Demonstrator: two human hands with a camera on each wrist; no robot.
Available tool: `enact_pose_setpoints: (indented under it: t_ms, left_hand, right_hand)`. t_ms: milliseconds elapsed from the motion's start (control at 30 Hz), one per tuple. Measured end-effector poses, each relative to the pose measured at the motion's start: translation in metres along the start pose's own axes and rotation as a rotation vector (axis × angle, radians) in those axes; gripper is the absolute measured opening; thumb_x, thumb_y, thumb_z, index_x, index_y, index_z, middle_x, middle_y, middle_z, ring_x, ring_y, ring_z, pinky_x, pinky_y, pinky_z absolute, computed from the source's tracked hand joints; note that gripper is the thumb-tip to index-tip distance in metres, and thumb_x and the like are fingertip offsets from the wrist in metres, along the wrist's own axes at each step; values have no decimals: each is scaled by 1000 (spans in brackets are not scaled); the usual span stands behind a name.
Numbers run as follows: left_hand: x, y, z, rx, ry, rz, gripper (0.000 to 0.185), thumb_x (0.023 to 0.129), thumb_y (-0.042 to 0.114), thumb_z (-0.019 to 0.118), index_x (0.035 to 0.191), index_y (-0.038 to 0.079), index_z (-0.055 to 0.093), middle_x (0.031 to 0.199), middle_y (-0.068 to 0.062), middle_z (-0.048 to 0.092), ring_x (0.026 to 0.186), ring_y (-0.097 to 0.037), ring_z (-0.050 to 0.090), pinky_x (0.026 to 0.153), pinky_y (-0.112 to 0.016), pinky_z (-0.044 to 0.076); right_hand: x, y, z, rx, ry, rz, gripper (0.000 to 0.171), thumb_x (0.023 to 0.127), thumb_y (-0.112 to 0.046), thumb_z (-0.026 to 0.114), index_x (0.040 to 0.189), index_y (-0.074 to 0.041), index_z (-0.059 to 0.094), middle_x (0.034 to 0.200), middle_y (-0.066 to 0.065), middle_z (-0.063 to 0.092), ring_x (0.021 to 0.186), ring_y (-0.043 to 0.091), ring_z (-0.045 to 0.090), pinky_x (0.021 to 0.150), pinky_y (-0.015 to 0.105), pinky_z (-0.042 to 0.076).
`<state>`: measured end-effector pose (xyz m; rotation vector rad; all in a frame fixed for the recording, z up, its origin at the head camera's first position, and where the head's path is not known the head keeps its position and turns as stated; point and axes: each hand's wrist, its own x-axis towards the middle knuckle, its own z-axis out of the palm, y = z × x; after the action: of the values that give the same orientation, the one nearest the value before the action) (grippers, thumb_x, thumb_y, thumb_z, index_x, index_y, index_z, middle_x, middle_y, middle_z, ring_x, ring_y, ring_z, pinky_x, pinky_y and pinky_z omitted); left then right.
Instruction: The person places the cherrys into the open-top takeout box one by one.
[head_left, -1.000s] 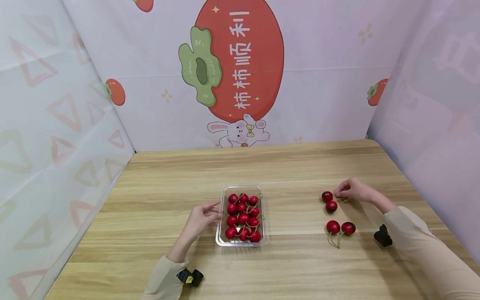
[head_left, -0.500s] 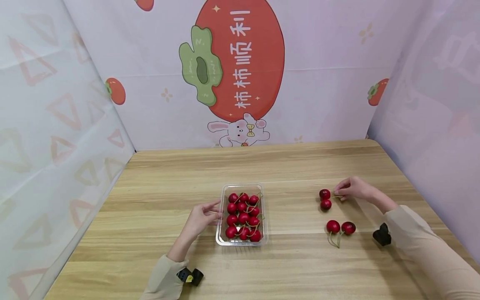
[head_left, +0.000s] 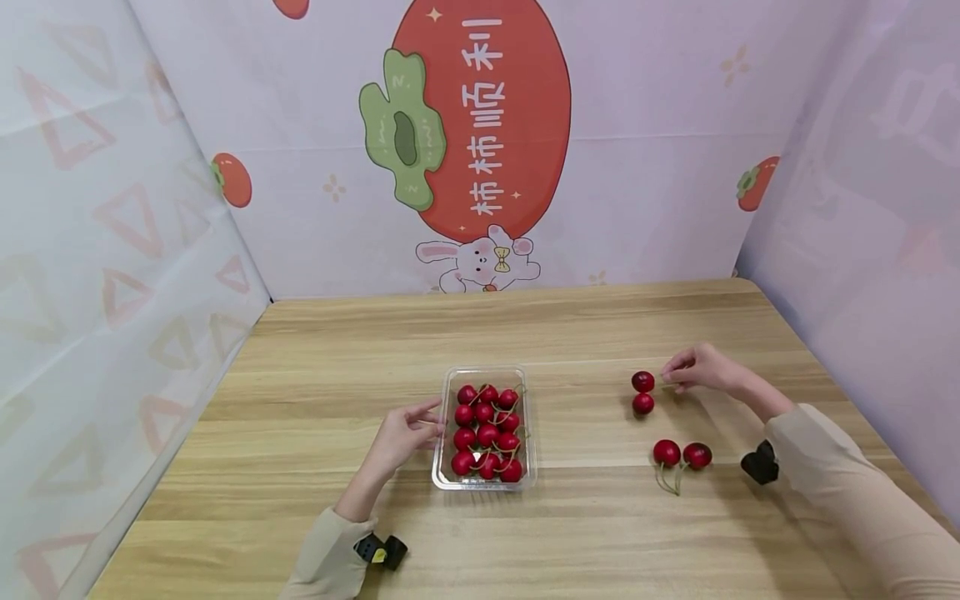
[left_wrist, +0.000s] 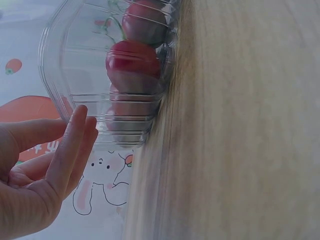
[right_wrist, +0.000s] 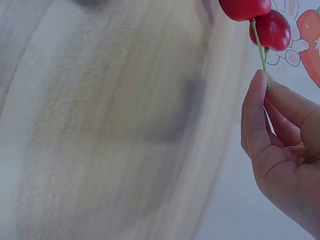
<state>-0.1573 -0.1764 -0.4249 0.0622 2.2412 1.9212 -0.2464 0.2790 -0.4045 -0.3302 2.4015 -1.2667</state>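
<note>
My right hand (head_left: 705, 368) pinches the green stems (right_wrist: 261, 52) of a pair of cherries between thumb and fingertips. In the head view the upper cherry (head_left: 642, 382) is darker, with the lower cherry (head_left: 642, 404) just below it. In the right wrist view both hang out past the fingertips. My left hand (head_left: 400, 435) is at the left side of a clear plastic box (head_left: 486, 485), its extended fingers (left_wrist: 70, 145) touching the wall near the rim. Inside the box, red cherries (head_left: 487, 436) with stems lie in rows.
Another pair of cherries (head_left: 666, 453) with joined stems lies on the wooden table (head_left: 585, 533), nearer the front than my right hand. Printed cloth walls (head_left: 637, 208) stand behind and at both sides of the table.
My right hand has moved slightly left and away from me, carrying the cherry pair by its stems. The left hand and the box stay in place.
</note>
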Motion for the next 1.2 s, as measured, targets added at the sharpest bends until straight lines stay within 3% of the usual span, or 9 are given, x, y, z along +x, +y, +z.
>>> enact_pose_setpoints:
  t_ms: [400,800,1200]
  left_hand:
    - [-1,2,1,7,1,-3,46,78,-11,51,123,-14,41,98,-32,56,81,-36,62,67,-33,58]
    - [-1,2,1,12,6,-9,46,78,-11,52,123,-14,42,98,-32,56,81,-35,62,67,-33,58]
    - [-1,1,1,-1,7,-17,45,79,-11,51,123,-14,42,99,-32,56,81,-32,63,66,-32,58]
  right_hand:
    - [6,-17,4,-37,-9,-10,25,83,-4,58,96,17,58,91,21,62,67,16,62,68,30,57]
    - [19,-37,14,-9,-36,-34,24,83,-3,58,95,17,58,87,21,63,63,11,60,70,37,57]
    - [30,-57,24,-10,-61,-45,26,83,-5,59,96,18,57,77,7,63,62,11,59,70,40,57]
